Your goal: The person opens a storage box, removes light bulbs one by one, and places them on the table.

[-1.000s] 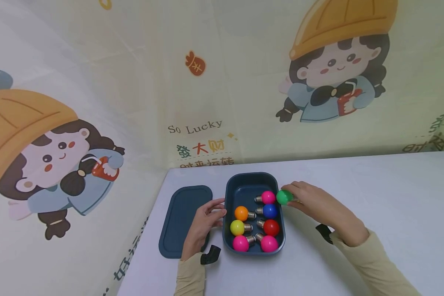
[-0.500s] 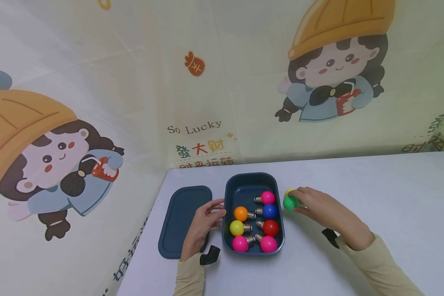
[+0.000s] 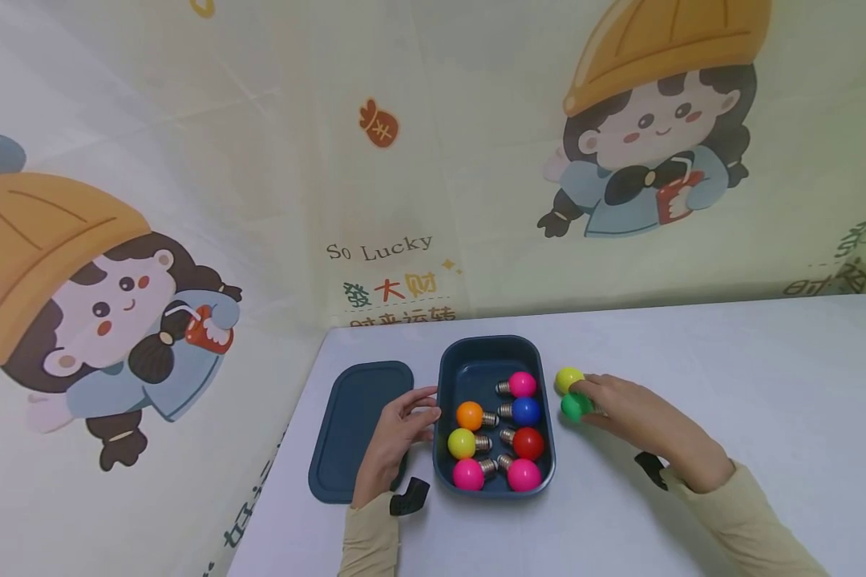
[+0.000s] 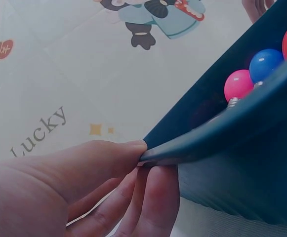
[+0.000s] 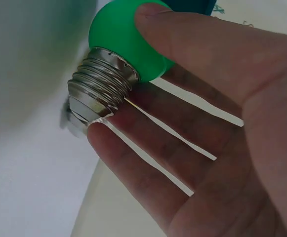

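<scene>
My right hand (image 3: 624,405) holds a green light bulb (image 3: 575,407) just right of the dark blue plastic box. In the right wrist view the thumb presses on the green globe (image 5: 121,34), the fingers lie behind it, and the metal screw base (image 5: 101,81) is close to the white tabletop. A yellow bulb (image 3: 568,379) lies beside it, partly hidden by the hand. My left hand (image 3: 397,437) pinches the left rim of the box (image 3: 495,340), thumb and fingertips meeting at the rim (image 4: 192,148). Inside lie several bulbs, among them blue (image 3: 526,411), red (image 3: 528,443) and orange (image 3: 469,415).
A dark blue lid (image 3: 350,425) lies flat left of the box, partly under the left forearm. The white table (image 3: 750,377) stretches off to the right. A cartoon-printed cloth (image 3: 491,200) hangs behind the table's far edge.
My right hand has moved from the box's right edge a little right and nearer, carrying the green bulb. The yellow bulb behind it has come into view. My left hand stays put.
</scene>
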